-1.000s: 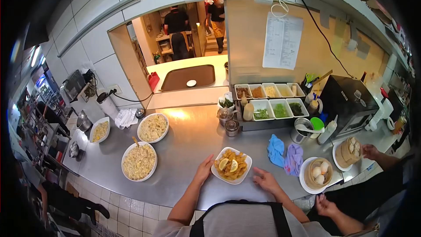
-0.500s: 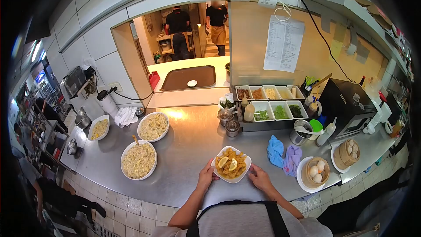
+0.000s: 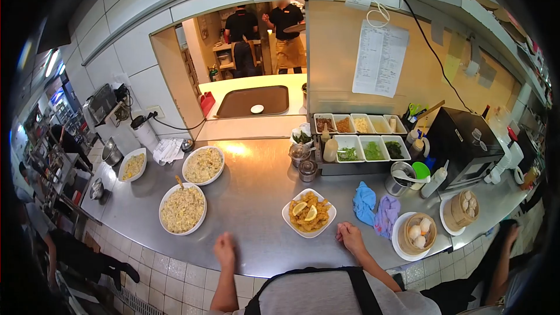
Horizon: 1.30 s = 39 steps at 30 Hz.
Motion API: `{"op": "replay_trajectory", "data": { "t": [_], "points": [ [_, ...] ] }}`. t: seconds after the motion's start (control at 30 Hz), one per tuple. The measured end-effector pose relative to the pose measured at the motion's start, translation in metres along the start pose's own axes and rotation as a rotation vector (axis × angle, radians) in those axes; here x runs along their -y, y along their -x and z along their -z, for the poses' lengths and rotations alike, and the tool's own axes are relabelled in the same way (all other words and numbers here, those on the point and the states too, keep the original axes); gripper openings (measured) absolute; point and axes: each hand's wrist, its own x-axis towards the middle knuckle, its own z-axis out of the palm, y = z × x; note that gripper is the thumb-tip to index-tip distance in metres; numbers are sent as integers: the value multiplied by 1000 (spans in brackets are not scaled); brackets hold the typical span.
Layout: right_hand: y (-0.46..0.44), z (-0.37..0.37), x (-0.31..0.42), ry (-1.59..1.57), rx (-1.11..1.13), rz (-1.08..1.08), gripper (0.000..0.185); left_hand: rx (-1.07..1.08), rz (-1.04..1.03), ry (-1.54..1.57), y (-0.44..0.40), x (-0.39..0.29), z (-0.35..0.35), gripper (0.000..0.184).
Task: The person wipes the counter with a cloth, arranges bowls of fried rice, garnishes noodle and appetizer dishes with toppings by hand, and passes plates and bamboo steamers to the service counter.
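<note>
A white square dish (image 3: pixel 286 216) of golden fried pieces with lemon slices (image 3: pixel 311 213) rests on the steel counter in front of me. My right hand (image 3: pixel 349 237) is just right of the dish, apart from it, fingers curled in with nothing seen in them. Left of the dish, over the counter's front edge, my left hand (image 3: pixel 225 251) is smeared by motion, so its fingers cannot be made out. Nearest to it is a round white bowl of fried rice (image 3: pixel 183 210) with a spoon in it.
Another fried rice bowl (image 3: pixel 203 165) stands behind. To the right lie a blue cloth (image 3: pixel 364 203) and a purple cloth (image 3: pixel 387 216), then dumpling steamers (image 3: pixel 418 234). Topping trays (image 3: pixel 373 149) line the back. Beyond the hatch, a brown tray (image 3: pixel 253 100) and two people show.
Both hands have let go of the dish, which now stands on the counter. My left hand has swung left; my right has drawn slightly away. Behind the hatch, one person now holds a tray.
</note>
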Motion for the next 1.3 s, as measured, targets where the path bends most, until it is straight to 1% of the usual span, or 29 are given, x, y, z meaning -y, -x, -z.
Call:
{"op": "replay_trajectory", "data": {
  "t": [0.07, 0.13, 0.17, 0.23, 0.27, 0.3, 0.33, 0.37, 0.4, 0.47, 0.57, 0.67, 0.73, 0.8, 0.87, 0.97, 1.0, 1.07, 1.1, 1.17, 1.2, 1.27, 1.3],
  "points": [
    [7, 0, 18, 122, 33, 33, 36, -279, -189, -210, 9, 16, 42, 36],
    [11, -2, 34, 207, 83, 27, 37, -383, 60, -343, 21, 20, 81, 23],
    [13, -3, 37, 250, 110, 24, 37, -492, 16, -360, 26, 31, 94, 22],
    [8, -6, 28, 231, 155, 25, 34, -711, -73, -396, 39, 58, 107, 34],
    [7, -8, 23, 221, 177, 25, 32, -677, 23, -507, 46, 70, 107, 42],
    [7, -10, 22, 169, 142, 49, 27, -641, 120, -615, 52, 81, 105, 50],
    [7, -14, 22, 117, 107, 74, 23, -601, 219, -718, 58, 96, 102, 59],
    [8, -16, 23, 66, 71, 99, 18, -469, 183, -786, 64, 111, 97, 62],
    [9, -16, 24, 39, 75, 98, 14, -416, 101, -855, 73, 114, 91, 61],
    [13, -15, 30, -19, 69, 100, 8, -303, -79, -984, 89, 85, 61, 59],
    [23, -13, 33, 104, 33, 195, 8, 14, -156, -1119, 91, 52, 39, 48],
    [45, -15, 28, 63, 8, 174, 9, 183, -567, -1001, 84, 64, 26, 38],
    [71, -19, 42, 28, 42, 106, 10, 434, -464, -1008, 83, 77, 15, 35],
    [101, -28, 57, 9, 89, 47, 12, 558, -616, -838, 84, 91, 6, 33],
    [131, -40, 64, 11, 148, -9, 14, 769, -661, -833, 86, 92, 3, 35],
    [171, -82, 56, -221, 166, -102, 13, 1084, -582, -917, 91, 65, 6, 38],
    [183, -97, 56, -190, 164, -91, 13, 1232, -489, -1009, 91, 45, 5, 45],
    [204, -122, 53, -124, 162, -65, 14, 1283, -544, -821, 93, 61, -1, 53],
    [212, -130, 40, -114, 232, -33, 20, 1337, -508, -766, 96, 64, -3, 54],
    [228, -141, 41, -7, 257, -87, 22, 1444, -432, -660, 101, 61, -8, 57],
    [236, -146, 41, 44, 270, -113, 23, 1485, -393, -653, 101, 53, -9, 57],
    [243, -149, 15, 100, 291, -121, 27, 1562, -314, -641, 103, 39, -7, 57],
    [247, -150, 10, 99, 288, -145, 27, 1540, -320, -556, 104, 51, -10, 55]
  ]
}}
